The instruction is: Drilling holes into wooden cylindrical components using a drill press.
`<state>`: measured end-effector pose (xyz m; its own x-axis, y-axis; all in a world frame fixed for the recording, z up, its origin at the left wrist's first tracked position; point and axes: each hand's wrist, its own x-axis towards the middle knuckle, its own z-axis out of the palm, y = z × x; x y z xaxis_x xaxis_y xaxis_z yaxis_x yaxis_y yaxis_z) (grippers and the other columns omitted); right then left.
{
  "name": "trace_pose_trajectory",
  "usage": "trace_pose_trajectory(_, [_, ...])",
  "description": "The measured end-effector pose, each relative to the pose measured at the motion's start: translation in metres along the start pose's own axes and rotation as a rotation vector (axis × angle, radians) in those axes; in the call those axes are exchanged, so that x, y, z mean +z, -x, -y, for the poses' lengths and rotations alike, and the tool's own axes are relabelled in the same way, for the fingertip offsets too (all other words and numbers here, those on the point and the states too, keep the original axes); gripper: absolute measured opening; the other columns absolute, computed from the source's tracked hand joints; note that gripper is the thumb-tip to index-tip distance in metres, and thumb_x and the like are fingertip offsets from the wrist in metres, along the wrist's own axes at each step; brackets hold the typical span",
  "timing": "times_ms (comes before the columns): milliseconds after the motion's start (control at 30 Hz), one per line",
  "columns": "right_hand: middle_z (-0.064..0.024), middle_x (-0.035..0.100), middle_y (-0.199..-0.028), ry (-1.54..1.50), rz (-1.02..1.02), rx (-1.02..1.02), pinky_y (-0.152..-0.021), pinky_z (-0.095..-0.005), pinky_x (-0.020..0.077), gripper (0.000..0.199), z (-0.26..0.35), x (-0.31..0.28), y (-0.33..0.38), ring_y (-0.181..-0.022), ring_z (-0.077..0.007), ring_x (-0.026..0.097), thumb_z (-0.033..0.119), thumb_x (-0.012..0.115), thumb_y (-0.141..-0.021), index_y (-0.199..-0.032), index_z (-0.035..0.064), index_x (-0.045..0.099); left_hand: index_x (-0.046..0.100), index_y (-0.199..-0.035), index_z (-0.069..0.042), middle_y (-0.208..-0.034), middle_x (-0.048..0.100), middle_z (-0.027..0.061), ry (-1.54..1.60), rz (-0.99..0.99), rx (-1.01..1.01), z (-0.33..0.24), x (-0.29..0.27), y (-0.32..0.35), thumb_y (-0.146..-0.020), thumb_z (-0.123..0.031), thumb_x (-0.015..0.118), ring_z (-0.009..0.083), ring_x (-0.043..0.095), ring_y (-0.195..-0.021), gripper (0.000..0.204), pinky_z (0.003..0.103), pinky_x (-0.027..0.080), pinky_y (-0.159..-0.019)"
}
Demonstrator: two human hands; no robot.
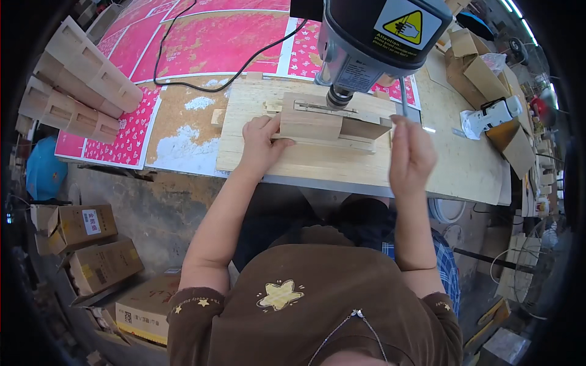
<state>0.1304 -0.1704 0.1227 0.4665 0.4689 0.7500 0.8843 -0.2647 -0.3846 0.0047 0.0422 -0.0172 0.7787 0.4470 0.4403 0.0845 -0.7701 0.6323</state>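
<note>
A drill press [348, 46] stands over the bench, and its chuck [339, 97] is just above a long wooden box [311, 126]. The box lies lengthwise on a pale wooden board [244, 152], with a slotted strip along its top and an open section at its right end. My left hand [262, 145] grips the left end of the box, its thumb along the front face. My right hand [413, 155] is closed around the lower end of the press's grey lever [403, 97]. Whether the bit touches the wood, I cannot tell.
Several stacked wooden pieces [85, 82] with rectangular openings stand at the left. A black cable [235, 83] crosses the pink-printed sheet [226, 46] behind. Cardboard boxes [470, 76] and a white bottle [502, 113] are at the right. More cartons [104, 265] sit on the floor at left.
</note>
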Motion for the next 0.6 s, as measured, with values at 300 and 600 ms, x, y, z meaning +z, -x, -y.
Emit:
trace_pose_trajectory(300, [-0.0074, 0.047, -0.062, 0.048, -0.082, -0.223, -0.057, -0.0372, 0.0339, 0.001, -0.021, 0.02, 0.006, -0.057, -0.0239, 0.046, 0.002, 0.061, -0.078, -0.079, 0.0016, 0.06, 0.059, -0.116, -0.014, -0.078, 0.053, 0.0012, -0.026, 0.004, -0.02, 0.0, -0.002, 0.004, -0.059, -0.021, 0.078, 0.0227, 0.05, -0.082, 0.06, 0.039, 0.031, -0.078])
trace_pose_trajectory(600, [-0.0035, 0.057, -0.071, 0.205, -0.117, -0.317, -0.06, -0.0232, 0.0387, 0.029, -0.087, -0.008, -0.174, -0.065, -0.0082, 0.05, 0.025, 0.045, -0.094, -0.092, 0.0003, 0.061, 0.062, -0.111, -0.012, -0.082, 0.055, 0.0026, -0.058, -0.041, 0.026, -0.039, 0.033, -0.009, -0.062, -0.025, 0.076, 0.024, 0.051, -0.085, 0.052, 0.041, 0.03, -0.085])
